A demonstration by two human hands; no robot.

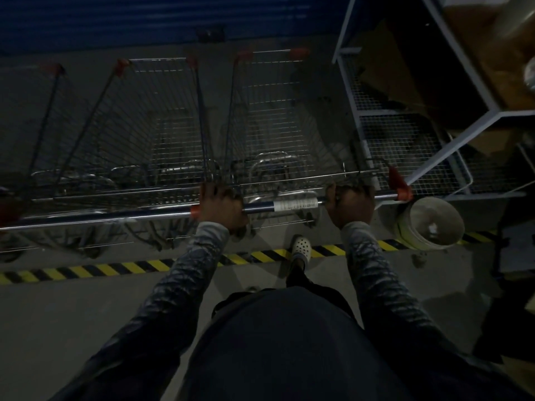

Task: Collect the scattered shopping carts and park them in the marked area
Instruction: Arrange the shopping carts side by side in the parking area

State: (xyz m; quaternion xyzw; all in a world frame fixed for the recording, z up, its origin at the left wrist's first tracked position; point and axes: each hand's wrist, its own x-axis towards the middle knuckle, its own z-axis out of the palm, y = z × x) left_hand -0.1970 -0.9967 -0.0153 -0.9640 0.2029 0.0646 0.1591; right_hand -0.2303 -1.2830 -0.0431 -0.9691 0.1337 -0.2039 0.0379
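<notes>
Three wire shopping carts stand side by side beyond a yellow-and-black floor stripe [86, 269]. My left hand [223, 208] and my right hand [351, 206] both grip the handle bar [292, 204] of the right cart [278, 117], one near each end. The middle cart [162, 117] stands directly to its left, and their sides nearly touch. A far left cart [46, 125] is partly cut off by the frame edge. All three baskets face a blue wall [144, 21].
A white metal rack [405, 140] with mesh shelves and cardboard boxes stands close on the right of the cart. A round bucket [431, 222] sits on the floor by the cart's right handle end. My shoe [301, 247] is on the stripe.
</notes>
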